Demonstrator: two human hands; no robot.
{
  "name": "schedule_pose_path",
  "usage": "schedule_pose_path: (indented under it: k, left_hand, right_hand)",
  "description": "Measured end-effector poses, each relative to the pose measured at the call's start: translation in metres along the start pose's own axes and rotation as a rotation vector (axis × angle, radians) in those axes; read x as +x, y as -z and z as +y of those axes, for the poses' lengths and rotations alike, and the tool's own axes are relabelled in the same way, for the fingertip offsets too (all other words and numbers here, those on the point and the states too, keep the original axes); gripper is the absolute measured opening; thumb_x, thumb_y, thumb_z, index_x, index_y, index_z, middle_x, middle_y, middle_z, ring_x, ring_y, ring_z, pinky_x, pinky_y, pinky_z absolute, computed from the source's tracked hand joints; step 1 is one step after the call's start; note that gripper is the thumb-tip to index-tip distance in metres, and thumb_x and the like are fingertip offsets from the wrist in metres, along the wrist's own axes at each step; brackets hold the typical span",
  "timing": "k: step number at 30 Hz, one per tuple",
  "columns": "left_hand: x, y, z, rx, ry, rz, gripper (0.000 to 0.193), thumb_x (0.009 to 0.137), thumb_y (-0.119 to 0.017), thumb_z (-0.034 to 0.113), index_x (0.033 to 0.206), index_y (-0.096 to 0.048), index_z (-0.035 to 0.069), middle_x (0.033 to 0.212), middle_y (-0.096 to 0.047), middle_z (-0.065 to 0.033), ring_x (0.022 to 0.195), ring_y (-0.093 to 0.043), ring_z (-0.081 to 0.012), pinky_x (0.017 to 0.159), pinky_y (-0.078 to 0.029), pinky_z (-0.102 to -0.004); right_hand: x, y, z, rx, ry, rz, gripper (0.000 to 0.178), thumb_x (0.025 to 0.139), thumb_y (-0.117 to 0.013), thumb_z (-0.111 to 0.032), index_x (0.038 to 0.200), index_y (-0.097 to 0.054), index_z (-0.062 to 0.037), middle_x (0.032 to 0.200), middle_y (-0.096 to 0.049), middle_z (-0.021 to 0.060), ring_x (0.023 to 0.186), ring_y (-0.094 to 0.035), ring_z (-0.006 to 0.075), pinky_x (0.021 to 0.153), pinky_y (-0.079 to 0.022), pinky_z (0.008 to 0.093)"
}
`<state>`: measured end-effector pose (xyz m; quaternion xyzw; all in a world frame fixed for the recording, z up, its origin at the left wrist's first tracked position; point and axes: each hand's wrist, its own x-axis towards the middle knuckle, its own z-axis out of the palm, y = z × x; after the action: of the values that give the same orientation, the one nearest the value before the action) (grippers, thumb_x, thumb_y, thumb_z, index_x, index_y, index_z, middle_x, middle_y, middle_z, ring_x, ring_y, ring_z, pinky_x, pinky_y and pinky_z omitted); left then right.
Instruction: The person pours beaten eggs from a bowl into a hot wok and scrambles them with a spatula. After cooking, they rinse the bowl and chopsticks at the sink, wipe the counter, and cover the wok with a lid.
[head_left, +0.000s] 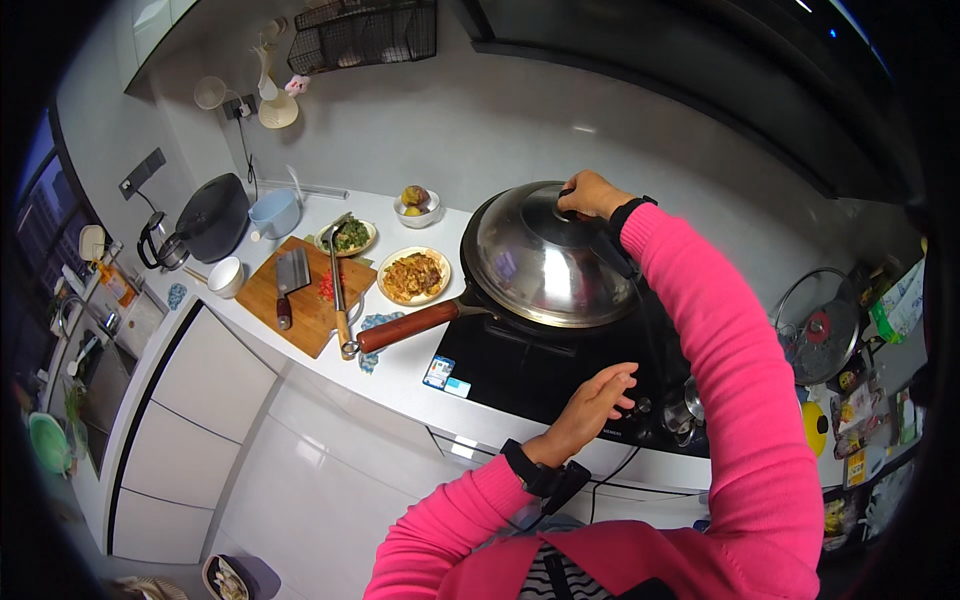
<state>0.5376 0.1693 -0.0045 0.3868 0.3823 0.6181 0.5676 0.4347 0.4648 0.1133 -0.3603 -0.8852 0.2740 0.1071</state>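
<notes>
A domed steel wok lid [530, 262] covers the wok on the black cooktop [520, 385]. My right hand [594, 195] is closed round the dark knob on top of this lid. The wok's wooden handle [410, 328] points left over the counter edge. My left hand [592, 408] is held above the front of the cooktop, near its control knobs, with fingers stretched out and nothing in it. What lies inside the wok is hidden by the lid.
Left of the wok stand a plate of cooked food [414, 277], a plate of greens [347, 238] and a cutting board [262, 290]. The board bears a cleaver [291, 280], chopped red bits and a long-handled spatula [336, 275]. A glass lid [825, 335] and packages crowd the right.
</notes>
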Motion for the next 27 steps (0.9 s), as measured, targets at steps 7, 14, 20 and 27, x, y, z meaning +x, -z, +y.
schedule_pose_path:
  k: [7,14,20,27]
  left_hand:
    - [0.013,0.010,0.016,-0.070,-0.012,0.067,0.044,0.099,-0.042,0.032,0.133,-0.043,0.004,0.115,-0.056,-0.0096,0.092,-0.059,-0.0145,0.077,-0.047,-0.0254]
    - [0.014,0.019,0.025,-0.112,-0.024,0.133,0.041,0.098,-0.046,0.029,0.131,-0.045,0.004,0.115,-0.056,-0.0096,0.088,-0.059,-0.0126,0.073,-0.047,-0.0227]
    - [0.010,0.029,0.027,-0.099,-0.045,0.158,0.041,0.097,-0.047,0.029,0.129,-0.046,0.003,0.113,-0.056,-0.0091,0.089,-0.060,-0.0132,0.074,-0.047,-0.0236]
    - [0.005,0.041,0.029,-0.122,-0.063,0.189,0.040,0.096,-0.048,0.029,0.128,-0.047,0.004,0.113,-0.056,-0.0081,0.089,-0.060,-0.0132,0.073,-0.047,-0.0237]
  right_hand:
    - [0.002,-0.012,0.018,-0.012,-0.042,-0.048,0.039,0.065,-0.072,-0.023,0.095,-0.061,0.0007,0.067,-0.064,0.0130,0.061,-0.064,0.0214,0.059,-0.051,0.0318]
    - [0.002,-0.019,0.020,0.014,-0.040,-0.060,0.039,0.065,-0.072,-0.023,0.094,-0.060,0.0006,0.071,-0.064,0.0128,0.059,-0.063,0.0224,0.059,-0.051,0.0324]
    - [-0.004,-0.018,0.017,0.009,-0.042,-0.073,0.041,0.066,-0.073,-0.023,0.096,-0.060,0.0008,0.071,-0.064,0.0132,0.059,-0.064,0.0231,0.059,-0.052,0.0320]
    - [-0.007,-0.019,0.016,-0.055,-0.029,-0.031,0.045,0.067,-0.071,-0.023,0.103,-0.061,0.0013,0.074,-0.065,0.0144,0.061,-0.065,0.0238,0.062,-0.052,0.0326]
